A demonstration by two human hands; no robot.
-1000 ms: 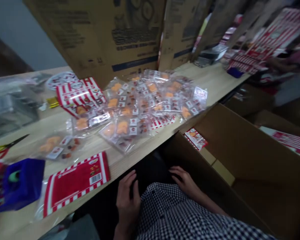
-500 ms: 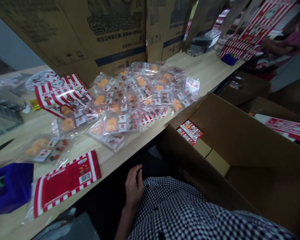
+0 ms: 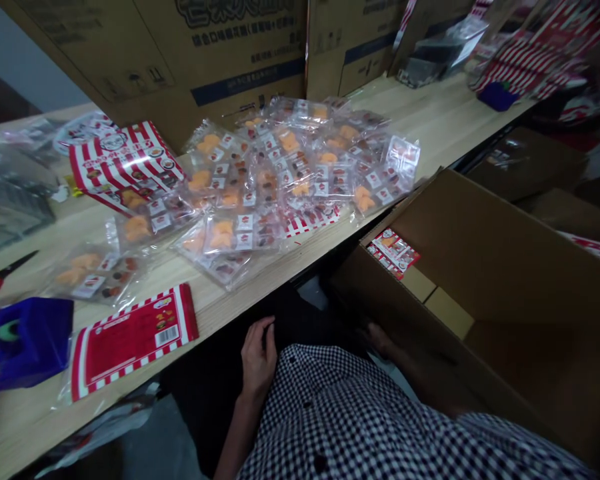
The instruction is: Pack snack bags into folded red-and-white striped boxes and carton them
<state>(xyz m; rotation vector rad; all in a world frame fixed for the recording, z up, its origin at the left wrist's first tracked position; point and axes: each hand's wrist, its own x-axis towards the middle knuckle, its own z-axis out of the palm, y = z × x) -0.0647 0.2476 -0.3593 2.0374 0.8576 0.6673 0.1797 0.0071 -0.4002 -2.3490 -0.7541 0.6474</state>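
Note:
My left hand (image 3: 259, 357) rests on my dark-trousered lap, beside the checked shirt. It holds nothing, its fingers loosely stretched and the thumb apart. In shadow, my right hand (image 3: 380, 338) hangs low beside the open cardboard box (image 3: 525, 273); its fingers are too dim to make out. Nearest to my left hand on the table lies a red pouch with striped edges (image 3: 135, 340). Behind it sits a clear pack of orange pieces and small sachets (image 3: 93, 275). A heap of similar clear packs (image 3: 290, 170) covers the middle of the table, with a striped pouch (image 3: 125, 160) at its left.
Inside the box, printed red-and-white packets (image 3: 393, 252) sit in the near-left corner. A blue tape dispenser (image 3: 33, 340) and scissors (image 3: 5, 275) lie at the table's left. Tall cardboard boxes (image 3: 240, 60) stand behind the heap. Clear plastic bins (image 3: 443, 53) are farther right.
The view has shifted, so the box and far end of the table appear farther right. My right hand and forearm show more beside the box. My left hand stays on my lap.

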